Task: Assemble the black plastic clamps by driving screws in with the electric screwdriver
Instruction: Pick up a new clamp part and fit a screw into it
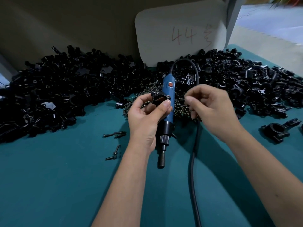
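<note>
My left hand (146, 115) holds a black plastic clamp (159, 99) between thumb and fingers, above the table's middle. My right hand (211, 107) is curled just to its right, thumb and forefinger pinching something small and dark; I cannot make out what it is. The blue electric screwdriver (167, 112) lies on the teal table (65, 177) between and under my hands, its bit end pointing toward me. Its black cable (194, 161) loops behind and runs down toward me. A heap of screws (180, 107) lies under my hands.
Large piles of black clamp parts spread across the back left (57, 92) and back right (246, 82). A few loose screws (114, 134) lie left of the screwdriver. An assembled clamp (277, 131) sits at the right. A white board marked 44 (180, 33) leans behind.
</note>
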Demonstrator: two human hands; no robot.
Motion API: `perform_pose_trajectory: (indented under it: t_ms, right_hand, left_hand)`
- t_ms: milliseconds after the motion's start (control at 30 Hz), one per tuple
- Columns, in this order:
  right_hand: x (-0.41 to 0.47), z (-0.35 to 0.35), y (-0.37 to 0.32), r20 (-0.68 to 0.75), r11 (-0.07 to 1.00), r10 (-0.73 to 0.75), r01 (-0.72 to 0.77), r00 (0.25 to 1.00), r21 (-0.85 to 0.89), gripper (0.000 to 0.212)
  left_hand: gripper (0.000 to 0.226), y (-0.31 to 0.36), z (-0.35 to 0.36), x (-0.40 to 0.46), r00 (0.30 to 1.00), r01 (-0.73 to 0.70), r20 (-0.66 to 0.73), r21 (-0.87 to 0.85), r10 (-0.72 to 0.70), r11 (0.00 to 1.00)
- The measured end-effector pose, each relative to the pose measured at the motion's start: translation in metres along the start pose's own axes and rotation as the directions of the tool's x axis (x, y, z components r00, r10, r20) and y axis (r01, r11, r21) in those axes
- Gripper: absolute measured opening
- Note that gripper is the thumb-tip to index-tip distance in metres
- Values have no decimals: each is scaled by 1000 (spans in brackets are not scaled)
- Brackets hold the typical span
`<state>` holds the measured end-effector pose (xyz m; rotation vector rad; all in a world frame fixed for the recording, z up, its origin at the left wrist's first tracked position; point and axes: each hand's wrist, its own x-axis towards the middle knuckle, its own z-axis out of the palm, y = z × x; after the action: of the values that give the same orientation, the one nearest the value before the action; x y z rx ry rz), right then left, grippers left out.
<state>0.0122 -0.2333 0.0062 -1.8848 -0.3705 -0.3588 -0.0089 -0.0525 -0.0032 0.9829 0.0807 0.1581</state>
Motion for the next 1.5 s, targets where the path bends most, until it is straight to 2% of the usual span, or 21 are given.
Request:
perform_pose_trajectory:
  t_ms: [67, 133, 200, 333, 467, 600, 767, 900, 1067, 1233, 1333, 1433, 1500]
  right_hand:
    - [7, 5, -9, -34, 978, -13, 20, 999, 210, 11]
    - [17, 13, -16, -1, 962, -15, 15, 1000, 272, 7]
    - [26, 19, -22, 64, 967, -21, 4, 998, 255, 2]
    - [41, 26, -28, 161, 981, -11, -21, 987, 192, 14]
    - [48, 25, -32, 94, 972, -3, -19, 996, 234, 15]
    - [48, 23, -31, 214, 967, 42, -93, 976, 236, 17]
    - [49, 18, -32, 234, 969, 72, -124, 970, 213, 19]
    - [47, 13, -31, 276, 943, 102, -182, 956, 279, 19]
    - [47, 10, -28, 271, 954, 107, -176, 957, 242, 18]
    - [46, 13, -24, 309, 973, 75, -137, 948, 184, 19]
    - [43, 18, -20, 282, 942, 80, -165, 956, 292, 14]
    - [38, 24, -16, 304, 853, 100, -239, 947, 463, 16]
    - [36, 27, -15, 324, 824, 109, -268, 940, 499, 16]
  left_hand:
    - [37, 0, 0, 0, 999, -18, 33, 24, 17, 1000]
    - [38, 0, 0, -1, 999, -22, 38, 30, 21, 999]
    - [42, 1, 0, -2, 999, -32, 36, 27, 31, 999]
    - [50, 6, -1, -2, 999, -46, 13, 5, 46, 999]
    - [51, 9, 0, 0, 999, -38, -26, -47, 37, 998]
    - [47, 8, -2, 0, 999, -44, -16, -22, 44, 999]
    - [48, 7, -3, 0, 999, -32, 34, 35, 30, 999]
    - [49, 4, -2, -1, 998, -14, 58, 37, 12, 999]
    - [54, 4, -3, 0, 998, -15, 64, 51, 11, 999]
    - [50, 4, -3, -1, 997, -26, 78, 52, 22, 998]
    - [43, 4, -1, -2, 997, -21, 70, -8, 22, 1000]
    - [37, 4, 0, -1, 997, 11, 73, -101, -3, 995]
    - [37, 5, 1, -2, 995, 22, 99, -120, -10, 993]
